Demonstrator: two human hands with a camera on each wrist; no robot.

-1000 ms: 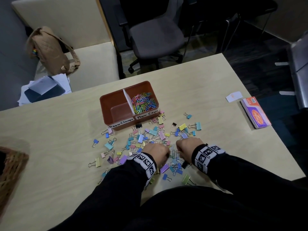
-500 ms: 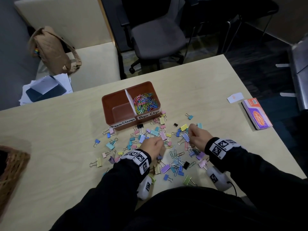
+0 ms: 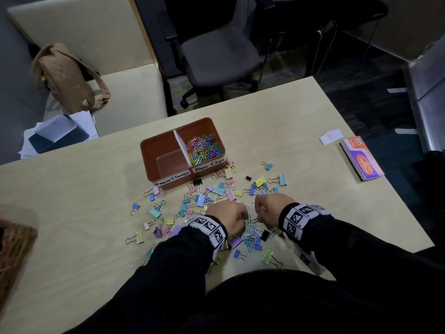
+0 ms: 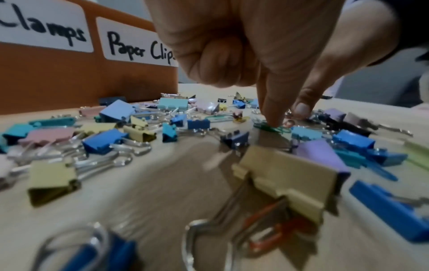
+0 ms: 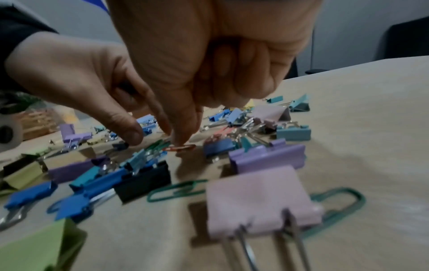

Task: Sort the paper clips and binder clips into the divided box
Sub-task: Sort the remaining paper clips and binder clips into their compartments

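A brown divided box (image 3: pixel 154 150) stands mid-table; its right half holds coloured paper clips (image 3: pixel 203 150), its left half is bare. Pastel binder clips (image 3: pixel 218 190) and a few paper clips lie scattered in front of it. My left hand (image 3: pixel 244 216) and right hand (image 3: pixel 258 214) meet low over the pile. In the left wrist view my left hand (image 4: pixel 274 117) has curled fingers, and the index tip sits on a green paper clip (image 4: pixel 276 128). In the right wrist view my right hand (image 5: pixel 183 137) pinches an orange paper clip (image 5: pixel 178 147) on the table.
A purple and orange packet (image 3: pixel 361 160) and a white card (image 3: pixel 331 136) lie near the table's right edge. A wicker basket (image 3: pixel 14 247) sits at the left edge. An office chair (image 3: pixel 216 54) and a bench with a tan bag (image 3: pixel 69 78) stand beyond.
My right hand reached forward and right over the clips half a second ago, then came back beside my left hand. The left hand stayed over the near pile.
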